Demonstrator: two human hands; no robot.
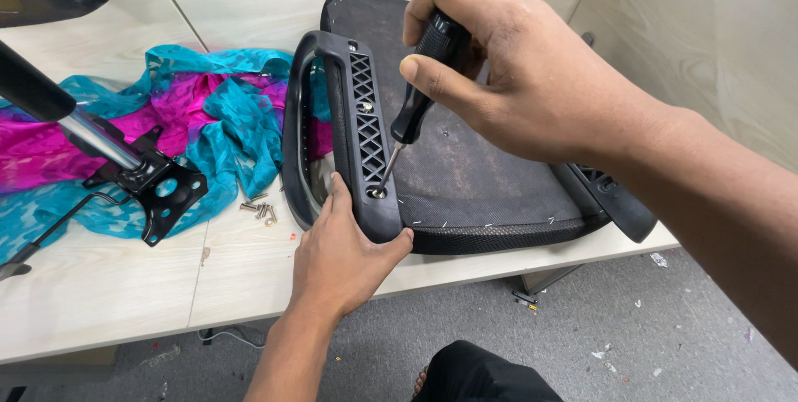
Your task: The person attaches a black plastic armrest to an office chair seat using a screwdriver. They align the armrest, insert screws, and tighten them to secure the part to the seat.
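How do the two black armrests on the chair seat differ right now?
The near armrest lies in full view on the seat's underside, gripped by the left hand, with the right hand holding a screwdriver at its lower hole. The far armrest is untouched and mostly hidden behind the right forearm. Both are black plastic.

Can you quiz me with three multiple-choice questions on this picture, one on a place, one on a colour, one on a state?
1. Where do the loose screws lie?
A. on the table beside the cloth
B. on the floor
C. on the seat

2. What colours is the cloth?
A. yellow and white
B. teal and magenta
C. plain black

3. What is the right hand doing?
A. lying flat and empty
B. gripping the screwdriver
C. holding the cloth

Answers:
1 A, they sit on the table at the cloth's edge.
2 B, both colours show.
3 B, it is wrapped round the handle, tip at the armrest, which the left hand steadies.
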